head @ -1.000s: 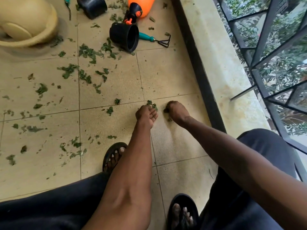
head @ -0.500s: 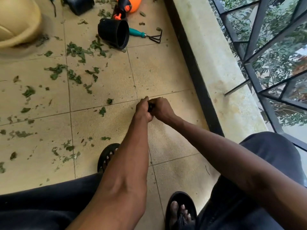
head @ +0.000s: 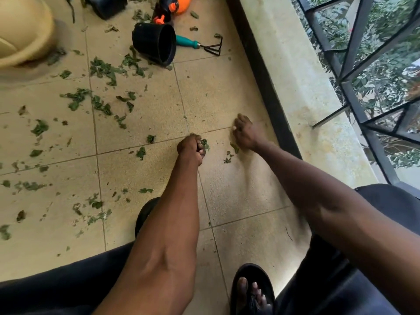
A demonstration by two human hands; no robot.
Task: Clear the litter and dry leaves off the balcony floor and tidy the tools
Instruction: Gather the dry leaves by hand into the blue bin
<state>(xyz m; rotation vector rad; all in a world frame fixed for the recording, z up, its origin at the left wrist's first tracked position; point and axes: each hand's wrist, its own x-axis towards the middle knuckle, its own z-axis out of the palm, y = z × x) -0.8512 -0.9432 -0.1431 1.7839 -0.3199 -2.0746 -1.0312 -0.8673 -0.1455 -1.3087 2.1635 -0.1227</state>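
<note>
My left hand [head: 191,148] is clenched into a fist low over the tiled floor [head: 227,92], with green leaf bits [head: 205,143] poking out between the curled fingers, so it grips a small bunch of them. My right hand [head: 246,133] is down on the floor near the dark skirting strip [head: 268,92], fingers curled toward the tile; I cannot tell whether it holds anything. A few loose scraps [head: 231,151] lie on the floor between the two hands, just beside the right wrist.

Most of the scattered leaves [head: 102,71] lie well to the left of and beyond my left hand, spread over several tiles. Farther out a black pot [head: 156,43] lies on its side, with a teal-handled hand rake [head: 200,45] just beside it. An orange sprayer [head: 175,5] lies beyond the pot, a second black pot [head: 106,4] sits at the top edge, and a tan planter [head: 22,30] stands at far left.
</note>
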